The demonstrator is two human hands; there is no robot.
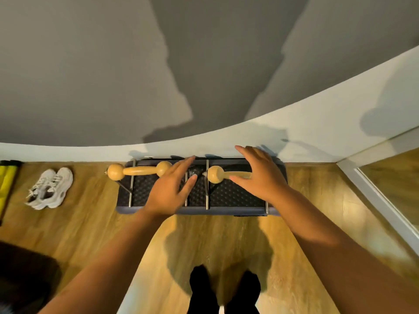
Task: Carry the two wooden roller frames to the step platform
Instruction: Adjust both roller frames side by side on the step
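Open left hand [171, 189] & right hand [256, 172] over knobbed wood roller frames [139, 171].

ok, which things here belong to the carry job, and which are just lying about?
Job: left roller frame; right roller frame; step platform; left hand; right hand.
Lying about: white sneakers; yellow item, far left.

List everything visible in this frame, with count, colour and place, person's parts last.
step platform: one, dark blue with black textured top, on the floor against the wall
wooden roller frames: two, tan wood on metal rods, side by side on the platform
sneakers: one pair, white, on the floor left of the platform
yellow item: one, far left edge, unclear what
floor: wood planks
wall: grey above, white band below
left hand: open, over left frame
right hand: open, over right frame
feet: two, black, bottom centre
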